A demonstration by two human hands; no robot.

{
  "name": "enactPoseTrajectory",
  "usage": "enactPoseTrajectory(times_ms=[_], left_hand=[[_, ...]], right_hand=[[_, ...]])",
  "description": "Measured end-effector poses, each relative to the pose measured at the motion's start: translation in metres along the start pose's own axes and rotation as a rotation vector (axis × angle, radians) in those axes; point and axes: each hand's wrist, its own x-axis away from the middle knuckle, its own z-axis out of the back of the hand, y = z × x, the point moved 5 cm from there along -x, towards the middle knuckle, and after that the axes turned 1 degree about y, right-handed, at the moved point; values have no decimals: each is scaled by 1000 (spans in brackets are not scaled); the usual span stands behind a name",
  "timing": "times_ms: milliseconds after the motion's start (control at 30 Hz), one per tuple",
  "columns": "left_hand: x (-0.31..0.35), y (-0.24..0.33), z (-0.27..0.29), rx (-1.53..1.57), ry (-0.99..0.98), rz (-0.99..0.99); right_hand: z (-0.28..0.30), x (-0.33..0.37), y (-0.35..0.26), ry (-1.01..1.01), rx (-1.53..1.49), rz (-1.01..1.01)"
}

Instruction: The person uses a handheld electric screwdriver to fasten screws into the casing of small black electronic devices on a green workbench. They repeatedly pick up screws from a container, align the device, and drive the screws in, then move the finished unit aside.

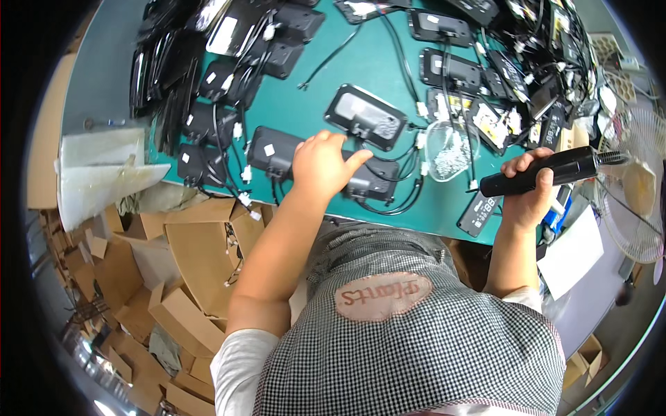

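Looking straight down from head height onto a teal desk [312,111] crowded with black flat electronic modules and their trailing wires. Near the middle of the frame, left hand [322,166] laid palm-down, fingers loosely spread, thumb out to the right, pressing on a black rectangular module [277,154] at the desk's near edge. Just above and right of it, a second module with a glossy window [365,116], lying flat, apart from the fingers. At right of frame, right hand [531,191] wrapped tight around a black electric screwdriver [548,170], held roughly level, tip end pointing toward the left. Between the two hands, a clear plastic bag of small white parts [444,152].

Probably light, rigid plastic shells, smooth enough to slide on the desk, so best steadied by flat pressure on the back or gripped by the long edges. Thin cables with white connectors likely fragile; not for pulling. Glossy face liable to scratch.

At upper left and upper right, more modules heaped. At lower left, cardboard boxes [180,298] on the floor. At far right, a wire-guarded fan [635,187].
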Motion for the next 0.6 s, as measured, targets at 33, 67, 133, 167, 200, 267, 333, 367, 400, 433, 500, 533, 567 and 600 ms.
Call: enactPoseTrajectory(times_ms=[33,67,133,167,200,267,333,367,400,433,500,533,567,600], left_hand=[[-13,-4,-11,-142,-141,41],[-23,-10,-20,-287,-279,82],[-23,29,-54,-262,-308,222],[-28,27,-62,-269,-313,261],[-33,16,-69,-212,-244,310],[-37,11,-67,-10,-218,439],[-42,18,-54,273,-100,499],[-45,20,-48,439,-74,489],[-47,19,-38,603,-15,488],[-51,24,-30,774,37,479],[-57,37,-3,933,75,506],[-59,40,8,937,79,467],[-63,38,11,1055,70,459],[-67,45,15,1175,72,454]], right_hand=[[-2,3,0,2,3,35],[-4,5,0,5,7,69],[48,-23,-23,-11,6,43],[58,-27,-25,6,-11,56],[66,-31,-24,29,-19,69],[79,-37,-26,55,-26,76],[91,-43,-28,71,-33,79],[97,-46,-27,77,-41,75],[100,-51,-25,76,-58,74],[104,-55,-25,79,-62,74],[108,-62,-25,86,-69,71],[110,-65,-24,75,-77,74],[111,-68,-24,72,-86,78],[112,-72,-23,68,-94,78]])
